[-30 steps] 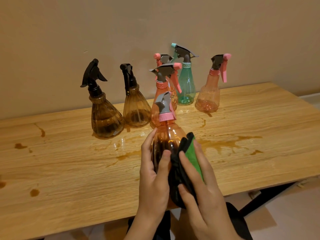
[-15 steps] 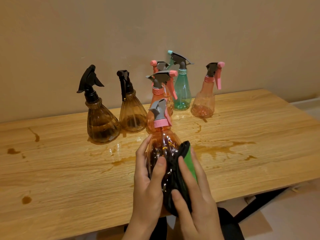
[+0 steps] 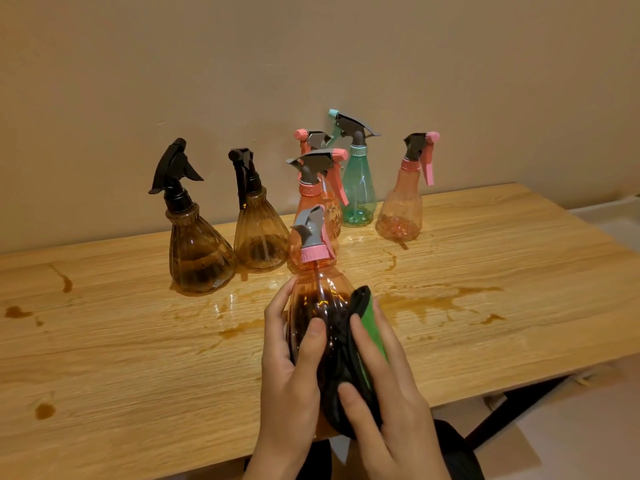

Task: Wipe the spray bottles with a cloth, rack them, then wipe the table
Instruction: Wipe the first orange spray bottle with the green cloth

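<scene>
Stained table (image 3: 104,358), six bottles (image 3: 311,199) behind

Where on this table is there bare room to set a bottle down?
The table's right end, past the peach bottle and the spill, is bare. So is the front stretch between the left hand and the drip spot. The back middle is crowded with standing bottles.
</scene>
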The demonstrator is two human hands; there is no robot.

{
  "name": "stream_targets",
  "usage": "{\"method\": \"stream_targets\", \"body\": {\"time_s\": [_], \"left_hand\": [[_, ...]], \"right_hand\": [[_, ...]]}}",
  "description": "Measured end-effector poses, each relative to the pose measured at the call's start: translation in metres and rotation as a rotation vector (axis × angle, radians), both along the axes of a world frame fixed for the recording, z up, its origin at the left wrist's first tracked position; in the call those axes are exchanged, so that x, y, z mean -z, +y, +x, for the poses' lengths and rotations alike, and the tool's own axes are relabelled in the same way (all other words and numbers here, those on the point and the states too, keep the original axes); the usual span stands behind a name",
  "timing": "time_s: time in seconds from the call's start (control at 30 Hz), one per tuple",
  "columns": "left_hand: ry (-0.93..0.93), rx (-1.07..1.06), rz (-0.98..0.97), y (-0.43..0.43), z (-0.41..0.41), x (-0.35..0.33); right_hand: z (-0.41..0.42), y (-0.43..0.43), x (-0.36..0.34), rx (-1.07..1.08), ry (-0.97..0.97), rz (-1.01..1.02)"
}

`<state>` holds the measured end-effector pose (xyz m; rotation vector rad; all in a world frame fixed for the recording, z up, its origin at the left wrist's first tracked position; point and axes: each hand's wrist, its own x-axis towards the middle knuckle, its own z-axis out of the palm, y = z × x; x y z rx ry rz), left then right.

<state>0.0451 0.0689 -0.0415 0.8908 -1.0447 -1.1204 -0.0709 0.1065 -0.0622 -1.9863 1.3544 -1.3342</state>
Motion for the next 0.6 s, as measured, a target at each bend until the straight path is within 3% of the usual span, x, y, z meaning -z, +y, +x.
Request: {"method": "stream_targets", "body": {"time_s": [0.2, 0.5, 0.6], "left_hand": [[-0.091, 0.048, -0.024, 0.003, -0.002, 0.001], [0.058, -0.024, 0.005, 0.001, 0.002, -0.001], [0.080, 0.000, 0.014, 0.001, 0.002, -0.001]], "right_hand": [[-0.011, -0.030, -0.034, -0.013, -0.220, 0.153], [0.003, 0.003, 0.004, 0.030, 0.111, -0.162], [0.003, -0.001, -0.002, 0.031, 0.044, -0.135]]}}
